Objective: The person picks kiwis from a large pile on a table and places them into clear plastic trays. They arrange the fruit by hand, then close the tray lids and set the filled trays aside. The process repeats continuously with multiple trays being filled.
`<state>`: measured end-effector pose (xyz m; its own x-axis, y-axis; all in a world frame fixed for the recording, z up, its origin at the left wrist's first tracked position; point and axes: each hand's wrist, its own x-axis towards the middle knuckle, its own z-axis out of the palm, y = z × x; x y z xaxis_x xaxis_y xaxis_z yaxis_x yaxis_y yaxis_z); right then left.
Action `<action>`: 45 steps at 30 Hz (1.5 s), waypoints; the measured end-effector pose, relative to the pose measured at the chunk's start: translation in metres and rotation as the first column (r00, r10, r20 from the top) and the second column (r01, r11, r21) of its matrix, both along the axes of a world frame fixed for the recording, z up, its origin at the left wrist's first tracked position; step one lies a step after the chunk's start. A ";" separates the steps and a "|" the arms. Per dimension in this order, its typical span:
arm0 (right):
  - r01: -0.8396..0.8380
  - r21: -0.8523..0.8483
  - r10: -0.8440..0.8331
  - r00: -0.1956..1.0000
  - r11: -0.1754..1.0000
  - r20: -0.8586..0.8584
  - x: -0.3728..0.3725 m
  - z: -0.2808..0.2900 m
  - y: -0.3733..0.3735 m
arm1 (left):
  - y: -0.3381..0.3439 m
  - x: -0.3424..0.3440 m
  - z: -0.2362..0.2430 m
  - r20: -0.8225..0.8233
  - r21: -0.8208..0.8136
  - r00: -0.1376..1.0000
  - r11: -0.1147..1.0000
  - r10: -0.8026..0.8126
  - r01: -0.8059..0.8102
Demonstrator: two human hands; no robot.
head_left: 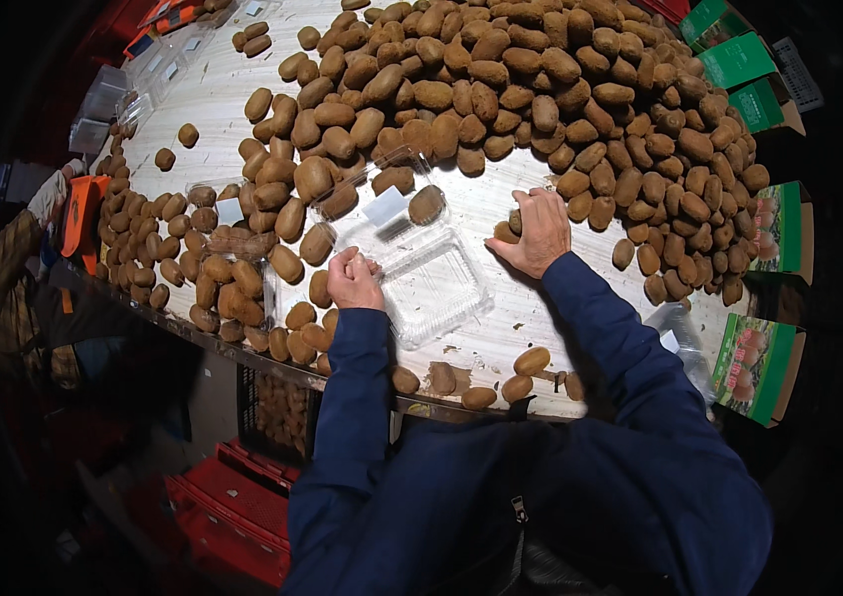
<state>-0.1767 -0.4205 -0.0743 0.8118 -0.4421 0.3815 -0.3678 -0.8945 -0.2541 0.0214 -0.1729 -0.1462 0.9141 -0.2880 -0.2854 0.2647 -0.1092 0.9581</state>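
Observation:
An unfolded clear plastic clamshell box (433, 288) lies on the table in front of me, its ribbed base holding no fruit. Its lid, tilted toward the far side, carries a white label (385, 208), and kiwifruit show through it. At the box's left edge my left hand (355, 281) is closed, fingers curled on the rim by the hinge. To the right of the box, my right hand (540, 236) wraps thumb and fingers around brown kiwifruit (507, 231), partly hidden by the hand; how many it grips I cannot tell.
A big heap of kiwifruit (540, 84) covers the far side and right. A filled clamshell (234, 288) sits among loose kiwifruit at left. Green cartons (759, 368) line the right edge. Below the table's near edge are a black crate (279, 407) and red crates (232, 512).

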 end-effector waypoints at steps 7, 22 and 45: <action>-0.252 0.160 0.219 0.956 0.955 0.195 0.028 0.039 0.054 | 0.002 -0.002 0.003 0.059 0.034 0.997 0.999 0.040 -0.042; -0.114 -0.049 0.110 0.992 0.992 -0.066 0.158 0.009 -0.016 | 0.015 -0.008 0.012 -0.011 -0.042 0.997 0.996 0.079 -0.079; 0.189 -0.058 -0.195 0.969 0.980 -0.148 0.038 -0.027 -0.007 | 0.011 0.004 0.008 -0.008 -0.003 1.000 1.000 -0.017 0.017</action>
<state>-0.1389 -0.4274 -0.1014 0.7632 -0.5812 0.2822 -0.5651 -0.8123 -0.1445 0.0250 -0.1615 -0.1385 0.9068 -0.3040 -0.2921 0.2709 -0.1108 0.9562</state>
